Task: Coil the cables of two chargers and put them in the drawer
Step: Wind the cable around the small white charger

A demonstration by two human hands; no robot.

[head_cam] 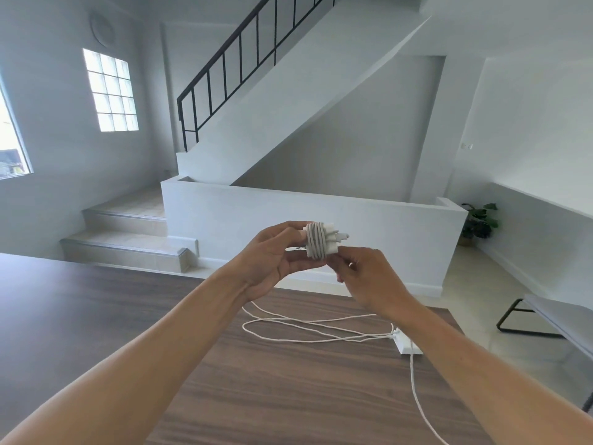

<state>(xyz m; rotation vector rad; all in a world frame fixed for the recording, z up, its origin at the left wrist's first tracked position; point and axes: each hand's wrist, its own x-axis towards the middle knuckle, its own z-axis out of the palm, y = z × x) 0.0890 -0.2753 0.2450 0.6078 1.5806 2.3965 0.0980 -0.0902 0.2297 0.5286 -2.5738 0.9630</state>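
Both hands are raised above the dark wooden table (96, 316). The left hand (272, 261) grips the wound charger (317, 240), fingers curled under it and thumb on top; its white cable is wrapped tightly round the block, with the connector tip (343, 235) poking out to the right. The right hand (369, 277) pinches the bundle's near right edge with curled fingertips. The second charger (407, 343) lies on the table to the right, its loose cable (305, 329) sprawled in loops leftward and trailing off the near edge.
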